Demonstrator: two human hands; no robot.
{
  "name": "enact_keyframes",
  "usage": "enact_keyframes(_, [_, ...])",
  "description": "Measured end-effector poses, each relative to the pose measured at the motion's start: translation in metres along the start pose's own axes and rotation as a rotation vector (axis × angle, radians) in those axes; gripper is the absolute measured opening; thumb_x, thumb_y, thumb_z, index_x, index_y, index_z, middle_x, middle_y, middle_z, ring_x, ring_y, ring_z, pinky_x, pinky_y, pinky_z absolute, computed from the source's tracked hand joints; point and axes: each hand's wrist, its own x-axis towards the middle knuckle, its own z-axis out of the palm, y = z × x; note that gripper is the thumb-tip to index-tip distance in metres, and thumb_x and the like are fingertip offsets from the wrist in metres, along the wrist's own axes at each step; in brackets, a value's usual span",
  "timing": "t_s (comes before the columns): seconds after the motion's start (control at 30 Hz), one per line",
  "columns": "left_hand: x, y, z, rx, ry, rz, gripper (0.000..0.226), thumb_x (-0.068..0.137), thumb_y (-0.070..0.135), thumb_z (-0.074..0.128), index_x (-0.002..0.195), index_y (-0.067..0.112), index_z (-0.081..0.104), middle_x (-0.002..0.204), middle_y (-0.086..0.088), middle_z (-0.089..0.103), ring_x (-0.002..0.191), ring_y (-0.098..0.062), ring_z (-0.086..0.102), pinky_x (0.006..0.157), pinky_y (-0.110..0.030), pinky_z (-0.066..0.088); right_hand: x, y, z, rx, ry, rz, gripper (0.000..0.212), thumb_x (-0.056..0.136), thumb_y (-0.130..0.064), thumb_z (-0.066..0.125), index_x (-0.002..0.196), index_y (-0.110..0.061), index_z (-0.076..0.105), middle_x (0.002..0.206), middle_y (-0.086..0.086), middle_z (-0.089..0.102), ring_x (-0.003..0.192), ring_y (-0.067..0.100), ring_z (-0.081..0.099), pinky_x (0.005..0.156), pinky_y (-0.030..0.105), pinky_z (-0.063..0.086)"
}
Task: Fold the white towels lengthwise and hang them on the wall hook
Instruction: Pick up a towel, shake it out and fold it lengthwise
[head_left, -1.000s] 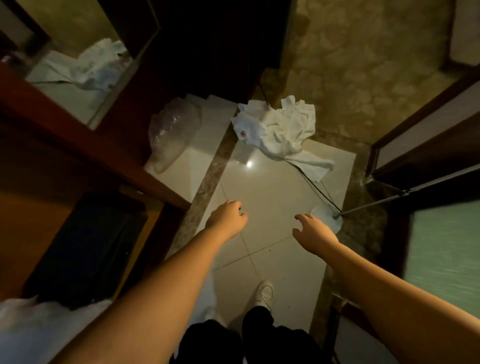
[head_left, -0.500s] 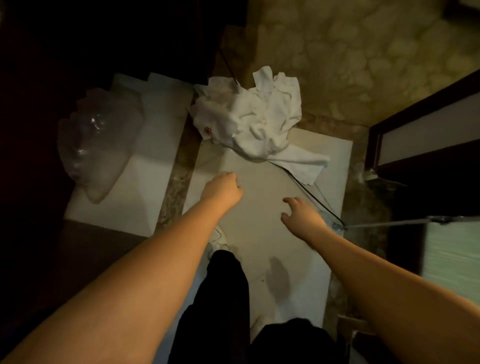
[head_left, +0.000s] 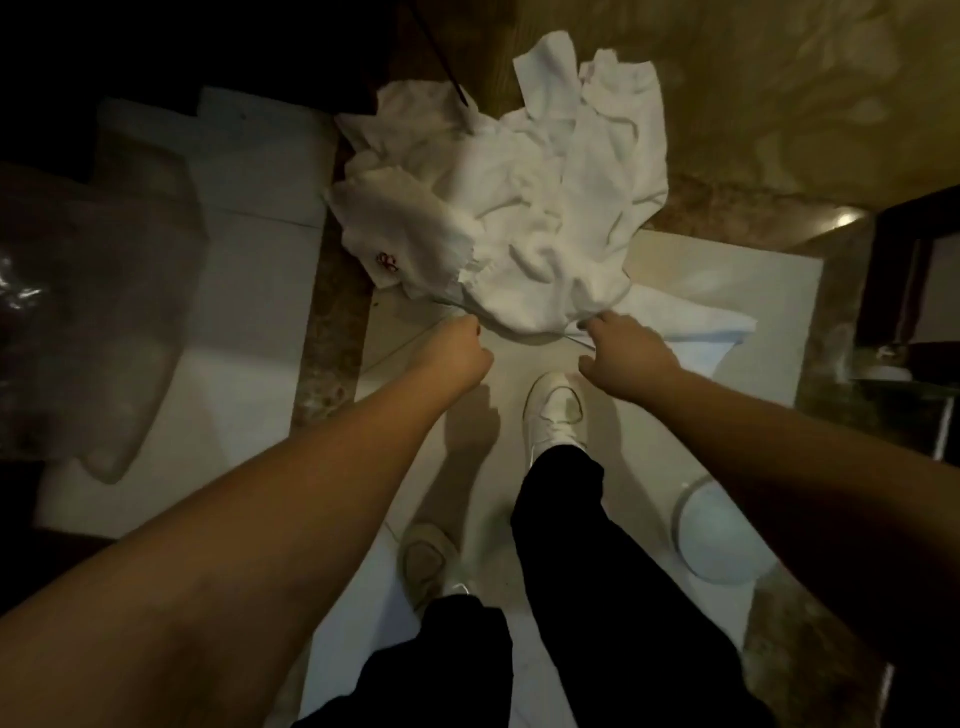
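Observation:
A crumpled pile of white towels (head_left: 524, 208) lies on the tiled floor against the tan wall; one piece has a small red mark on it. My left hand (head_left: 460, 353) hovers at the pile's near left edge with its fingers loosely curled, holding nothing I can see. At the near right edge, the fingertips of my right hand (head_left: 623, 351) reach out and touch a towel. No wall hook is in view.
A clear plastic bag (head_left: 104, 322) lies on the floor at the left. A thin black cord (head_left: 441, 57) runs down into the pile. A white round object (head_left: 717, 540) sits on the floor at the right, near a dark door frame (head_left: 909, 270). My white shoes (head_left: 553, 410) stand just before the pile.
I have stepped closer and bent toward the pile. Both hands have moved forward from above the bare tile to the towels' near edge.

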Motion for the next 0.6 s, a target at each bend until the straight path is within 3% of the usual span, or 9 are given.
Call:
enact_keyframes(0.17, [0.079, 0.001, 0.016, -0.014, 0.085, 0.075, 0.048, 0.094, 0.011, 0.058, 0.139, 0.007, 0.043, 0.150, -0.013, 0.038, 0.124, -0.036, 0.050, 0.096, -0.041, 0.044, 0.094, 0.007, -0.001, -0.087, 0.129, -0.170, 0.060, 0.097, -0.029, 0.059, 0.151, -0.013, 0.038, 0.158, 0.016, 0.034, 0.133, 0.037, 0.044, 0.101, 0.047, 0.041])
enact_keyframes(0.27, [0.113, -0.003, 0.022, -0.042, 0.130, 0.129, 0.059, 0.093, 0.010, 0.059, 0.147, 0.005, 0.035, 0.155, -0.014, 0.033, 0.133, -0.034, 0.045, 0.106, -0.041, 0.040, 0.136, -0.003, 0.000, -0.206, 0.178, -0.333, 0.064, 0.099, -0.019, 0.053, 0.158, -0.017, 0.027, 0.166, 0.012, 0.020, 0.131, 0.038, 0.046, 0.092, 0.043, 0.043])
enact_keyframes(0.37, [0.139, -0.012, 0.027, -0.017, 0.131, 0.105, 0.060, 0.093, 0.013, 0.062, 0.147, 0.004, 0.035, 0.145, -0.019, 0.046, 0.127, -0.036, 0.050, 0.102, -0.040, 0.043, 0.170, -0.018, 0.000, -0.290, 0.128, -0.380, 0.072, 0.098, -0.012, 0.050, 0.161, -0.022, 0.016, 0.169, 0.006, 0.013, 0.126, 0.036, 0.050, 0.082, 0.040, 0.042])
enact_keyframes(0.43, [0.150, -0.018, 0.030, 0.033, 0.098, 0.076, 0.047, 0.093, 0.016, 0.061, 0.136, 0.006, 0.046, 0.132, -0.019, 0.057, 0.117, -0.038, 0.056, 0.095, -0.041, 0.048, 0.182, -0.020, 0.004, -0.349, 0.077, -0.318, 0.068, 0.102, -0.017, 0.045, 0.161, -0.023, 0.012, 0.163, 0.008, 0.027, 0.116, 0.035, 0.057, 0.076, 0.040, 0.039])
enact_keyframes(0.5, [0.155, -0.024, 0.034, 0.097, 0.061, 0.071, 0.030, 0.092, 0.018, 0.060, 0.120, 0.008, 0.056, 0.123, -0.018, 0.062, 0.112, -0.039, 0.059, 0.088, -0.039, 0.049, 0.182, -0.015, 0.008, -0.390, 0.051, -0.229, 0.053, 0.104, -0.021, 0.041, 0.156, -0.020, 0.026, 0.144, 0.011, 0.045, 0.106, 0.034, 0.061, 0.071, 0.040, 0.039])
enact_keyframes(0.6, [0.149, -0.027, 0.040, 0.217, -0.008, 0.102, 0.011, 0.094, 0.024, 0.058, 0.094, 0.013, 0.054, 0.113, -0.017, 0.066, 0.104, -0.038, 0.061, 0.075, -0.033, 0.040, 0.168, 0.000, 0.016, -0.468, 0.048, -0.206, 0.023, 0.105, -0.017, 0.043, 0.124, -0.015, 0.055, 0.123, 0.010, 0.053, 0.101, 0.033, 0.062, 0.069, 0.039, 0.040])
